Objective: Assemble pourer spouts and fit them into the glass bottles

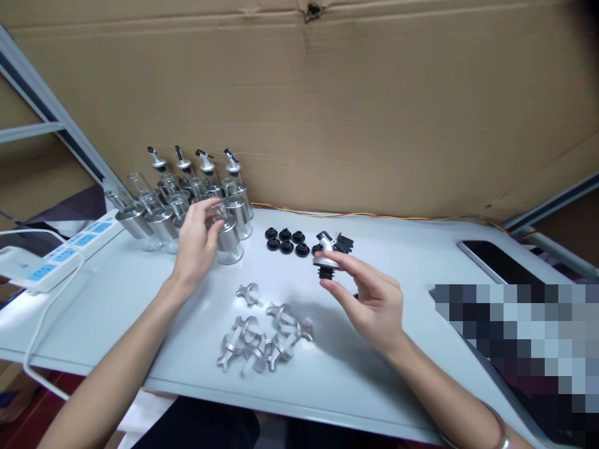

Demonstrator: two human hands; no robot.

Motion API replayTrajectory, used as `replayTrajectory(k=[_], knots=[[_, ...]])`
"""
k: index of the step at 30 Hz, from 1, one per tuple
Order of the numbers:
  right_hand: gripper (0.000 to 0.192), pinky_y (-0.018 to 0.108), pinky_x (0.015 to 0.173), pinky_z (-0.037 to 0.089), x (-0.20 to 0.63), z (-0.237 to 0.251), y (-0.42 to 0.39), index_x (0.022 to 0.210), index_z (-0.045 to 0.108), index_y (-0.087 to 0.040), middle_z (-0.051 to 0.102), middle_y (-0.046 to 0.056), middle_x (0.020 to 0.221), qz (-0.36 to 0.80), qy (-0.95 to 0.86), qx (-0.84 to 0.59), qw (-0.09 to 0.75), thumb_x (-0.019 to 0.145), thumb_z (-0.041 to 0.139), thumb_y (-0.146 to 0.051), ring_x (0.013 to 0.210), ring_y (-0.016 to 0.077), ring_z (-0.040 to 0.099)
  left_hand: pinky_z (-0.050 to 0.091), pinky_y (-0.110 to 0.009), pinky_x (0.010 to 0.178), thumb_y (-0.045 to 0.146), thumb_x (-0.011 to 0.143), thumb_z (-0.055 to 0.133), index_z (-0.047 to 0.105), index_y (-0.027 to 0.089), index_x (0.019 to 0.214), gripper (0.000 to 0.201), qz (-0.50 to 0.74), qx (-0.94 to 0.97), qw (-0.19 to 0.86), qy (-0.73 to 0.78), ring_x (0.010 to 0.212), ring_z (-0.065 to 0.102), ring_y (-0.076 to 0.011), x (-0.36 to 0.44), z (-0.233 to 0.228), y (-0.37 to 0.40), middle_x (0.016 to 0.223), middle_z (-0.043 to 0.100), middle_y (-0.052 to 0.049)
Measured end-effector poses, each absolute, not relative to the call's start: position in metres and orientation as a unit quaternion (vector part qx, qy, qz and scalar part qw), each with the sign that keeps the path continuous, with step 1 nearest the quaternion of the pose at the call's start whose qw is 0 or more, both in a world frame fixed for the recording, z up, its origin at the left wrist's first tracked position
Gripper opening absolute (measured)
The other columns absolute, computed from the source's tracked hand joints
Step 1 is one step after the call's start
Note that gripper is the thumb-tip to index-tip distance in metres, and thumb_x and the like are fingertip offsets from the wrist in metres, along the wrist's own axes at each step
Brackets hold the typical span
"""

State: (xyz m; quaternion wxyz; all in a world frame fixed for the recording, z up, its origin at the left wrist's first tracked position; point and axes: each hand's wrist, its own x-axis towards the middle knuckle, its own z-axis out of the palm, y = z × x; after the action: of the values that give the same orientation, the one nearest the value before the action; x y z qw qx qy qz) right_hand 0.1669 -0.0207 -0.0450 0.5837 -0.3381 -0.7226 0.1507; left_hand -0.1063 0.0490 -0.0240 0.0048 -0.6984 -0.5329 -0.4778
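The left hand (196,246) was closed around a glass bottle with a steel sleeve (228,237), the fingers curled over its shoulder and neck. The bottle stood upright on the bench (397,374), its long axis vertical and its open mouth pointing up. It stood at the near right corner of the bottle group.

The right hand (369,296) held a pourer spout (327,255) between the thumb and the fingertips, while the other fingers were loosely spread. The spout was lifted a little over the bench, with its black stopper end pointing down and its silver nozzle tilted up toward 11 o'clock. It was well apart from the bottle, at 3 o'clock of it.

Between the two hands, at 12 o'clock, a small cluster of black stoppers (285,241) lay on the bench. At 6 o'clock of them, a heap of silver metal pieces (262,340) lay near the front edge, with one piece apart at its 11 o'clock.

Behind the held bottle, toward 10 o'clock, more bottles (163,215) stood close together, and four in the back row carried spouts (194,162) already. A white power strip (60,252) lay at 9 o'clock on the left edge. At 3 o'clock a dark phone (496,262) lay flat. A cardboard wall (374,106) closed the far side. Open bench surface was to the right of the metal pieces.
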Motion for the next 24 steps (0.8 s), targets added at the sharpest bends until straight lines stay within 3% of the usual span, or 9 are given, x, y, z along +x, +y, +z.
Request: replayTrajectory(k=[7, 15, 24], knots=[[0.046, 0.034, 0.081, 0.053, 0.167, -0.046, -0.02, 0.123, 0.062, -0.033, 0.069, 0.002, 0.109, 0.165, -0.682, -0.335, 0.629, 0.084, 0.066, -0.008, 0.098, 0.0201, 0.066, 0.051, -0.04, 0.099, 0.008, 0.088, 0.054, 0.053, 0.022, 0.115, 0.031, -0.501, -0.754, 0.081, -0.417, 0.115, 0.058, -0.0205, -0.077, -0.013, 0.016, 0.115, 0.06, -0.007], [0.042, 0.036, 0.087, 0.051, 0.167, -0.046, -0.018, 0.124, 0.059, -0.032, 0.065, 0.004, 0.116, 0.186, -0.669, -0.347, 0.63, 0.088, 0.062, -0.011, 0.108, 0.0212, 0.062, 0.051, -0.031, 0.1, 0.004, 0.088, 0.053, 0.048, 0.02, 0.119, 0.035, -0.47, -0.821, -0.019, -0.325, 0.118, 0.057, -0.0174, -0.036, -0.009, -0.01, 0.116, 0.061, -0.008], [0.044, 0.047, 0.095, 0.048, 0.168, -0.046, -0.019, 0.126, 0.056, -0.033, 0.062, 0.005, 0.117, 0.177, -0.675, -0.326, 0.637, 0.089, 0.059, -0.01, 0.113, 0.0253, 0.059, 0.054, -0.027, 0.094, 0.004, 0.089, 0.051, 0.047, 0.015, 0.117, 0.031, -0.417, -0.858, -0.034, -0.298, 0.115, 0.059, -0.0167, -0.023, -0.007, -0.011, 0.117, 0.06, -0.012]])
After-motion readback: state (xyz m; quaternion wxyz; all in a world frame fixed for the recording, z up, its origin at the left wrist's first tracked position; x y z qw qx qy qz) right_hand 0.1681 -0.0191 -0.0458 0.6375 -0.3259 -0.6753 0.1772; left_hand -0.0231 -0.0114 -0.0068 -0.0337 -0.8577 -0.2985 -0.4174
